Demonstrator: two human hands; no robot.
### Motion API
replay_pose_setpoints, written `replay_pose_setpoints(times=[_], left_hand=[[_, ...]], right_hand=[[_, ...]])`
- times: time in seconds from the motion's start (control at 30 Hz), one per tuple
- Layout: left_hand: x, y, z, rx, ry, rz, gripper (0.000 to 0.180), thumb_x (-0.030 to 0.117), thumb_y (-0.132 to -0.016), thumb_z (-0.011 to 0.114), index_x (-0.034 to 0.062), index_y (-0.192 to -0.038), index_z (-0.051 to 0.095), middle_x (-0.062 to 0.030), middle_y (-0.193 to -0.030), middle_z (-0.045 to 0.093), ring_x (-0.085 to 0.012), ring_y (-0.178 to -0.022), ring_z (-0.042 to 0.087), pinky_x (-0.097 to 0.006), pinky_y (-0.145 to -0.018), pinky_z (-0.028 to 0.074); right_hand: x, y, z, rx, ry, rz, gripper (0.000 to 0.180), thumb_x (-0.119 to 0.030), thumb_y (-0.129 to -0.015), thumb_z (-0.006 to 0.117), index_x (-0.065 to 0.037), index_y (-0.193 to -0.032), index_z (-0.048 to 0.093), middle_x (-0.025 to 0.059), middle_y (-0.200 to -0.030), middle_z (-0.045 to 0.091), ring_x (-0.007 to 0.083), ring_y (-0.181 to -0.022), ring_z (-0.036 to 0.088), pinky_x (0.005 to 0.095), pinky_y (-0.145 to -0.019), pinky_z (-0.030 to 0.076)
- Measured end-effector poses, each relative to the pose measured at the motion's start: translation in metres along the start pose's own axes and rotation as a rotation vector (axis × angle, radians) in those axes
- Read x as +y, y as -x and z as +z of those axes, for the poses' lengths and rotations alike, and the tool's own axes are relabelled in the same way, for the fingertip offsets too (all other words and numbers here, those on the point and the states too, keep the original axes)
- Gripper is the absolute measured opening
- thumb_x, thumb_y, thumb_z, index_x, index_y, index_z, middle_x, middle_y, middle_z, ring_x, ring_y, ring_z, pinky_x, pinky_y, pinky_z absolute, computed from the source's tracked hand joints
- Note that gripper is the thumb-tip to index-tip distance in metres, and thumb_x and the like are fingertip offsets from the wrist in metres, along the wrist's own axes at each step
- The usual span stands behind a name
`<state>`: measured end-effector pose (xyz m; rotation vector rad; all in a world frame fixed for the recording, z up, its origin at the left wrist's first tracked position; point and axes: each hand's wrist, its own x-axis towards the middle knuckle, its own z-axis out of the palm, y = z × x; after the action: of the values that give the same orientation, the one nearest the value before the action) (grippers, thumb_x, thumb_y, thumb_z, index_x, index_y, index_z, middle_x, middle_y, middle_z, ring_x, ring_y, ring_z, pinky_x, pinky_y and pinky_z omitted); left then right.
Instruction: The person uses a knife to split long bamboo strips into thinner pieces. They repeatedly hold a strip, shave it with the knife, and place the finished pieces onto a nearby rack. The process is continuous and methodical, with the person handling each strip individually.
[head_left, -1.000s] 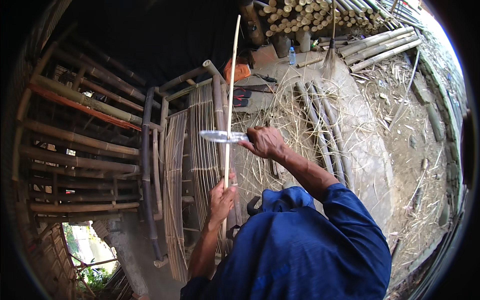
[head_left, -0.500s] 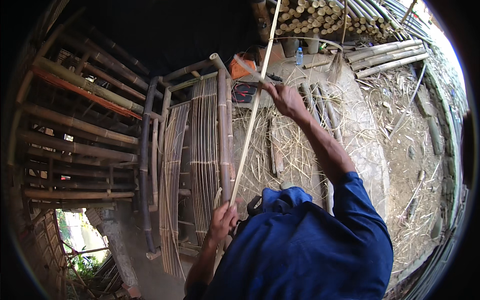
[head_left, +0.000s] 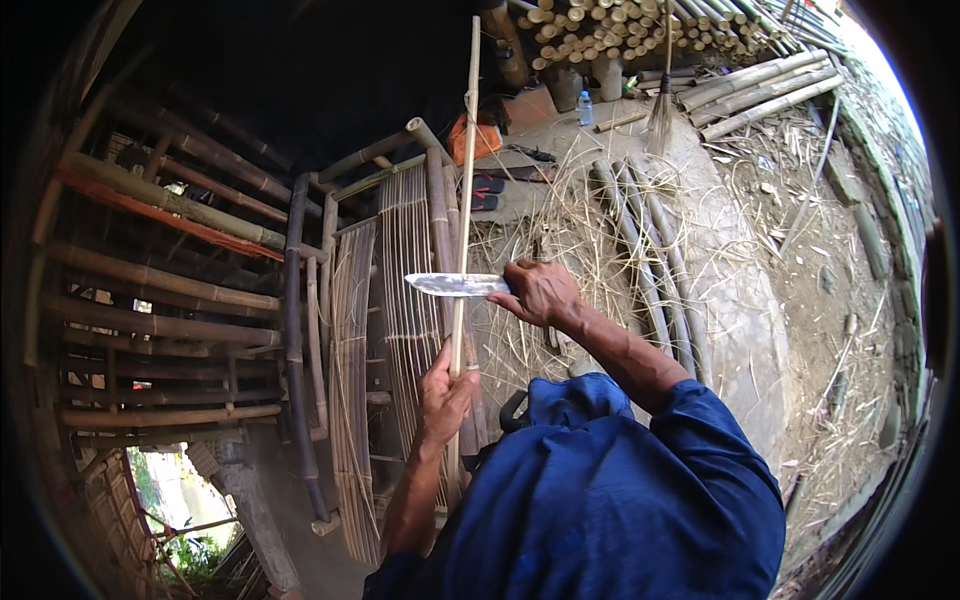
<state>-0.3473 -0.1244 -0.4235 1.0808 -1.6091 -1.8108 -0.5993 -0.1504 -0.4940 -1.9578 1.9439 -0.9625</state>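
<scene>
The left hand point(head_left: 446, 395) is gripping a pale strip point(head_left: 467, 200); just beyond that grip, the right hand point(head_left: 543, 294) is clasping a knife point(head_left: 436, 285), its blade crossing the strip.

Both hands point(head_left: 445, 402) point(head_left: 542, 293) are curled closed, the right farther forward.

no readable text, no legible labels, numbers or signs
</scene>
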Motion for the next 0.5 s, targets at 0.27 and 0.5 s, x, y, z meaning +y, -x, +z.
replay_pose_setpoints(times=[0.27,0.5], left_hand=[[0.01,0.105,-0.018,0.031,-0.24,0.001,0.072,0.015,-0.093,0.065,-0.0078,-0.15,0.027,0.0036,-0.07,0.056,-0.0016,-0.055,0.048,-0.019,-0.048,0.04],[-0.028,0.181,-0.025,-0.004,-0.156,-0.217,0.066,0.034,-0.098,0.062,-0.0048,-0.146,0.038,-0.0075,-0.09,0.067,-0.0105,-0.077,0.062,-0.024,-0.069,0.051]], right_hand=[[0.062,-0.106,-0.054,0.155,0.07,0.406,0.075,-0.073,-0.093,0.034,-0.006,-0.084,0.067,0.0173,-0.063,0.064,0.0292,-0.065,0.067,0.0476,-0.058,0.051],[0.082,-0.118,-0.078,0.088,-1.169,0.584,0.061,-0.065,-0.092,0.053,-0.006,-0.082,0.063,0.0066,-0.069,0.062,0.0156,-0.058,0.057,0.0337,-0.057,0.049]])
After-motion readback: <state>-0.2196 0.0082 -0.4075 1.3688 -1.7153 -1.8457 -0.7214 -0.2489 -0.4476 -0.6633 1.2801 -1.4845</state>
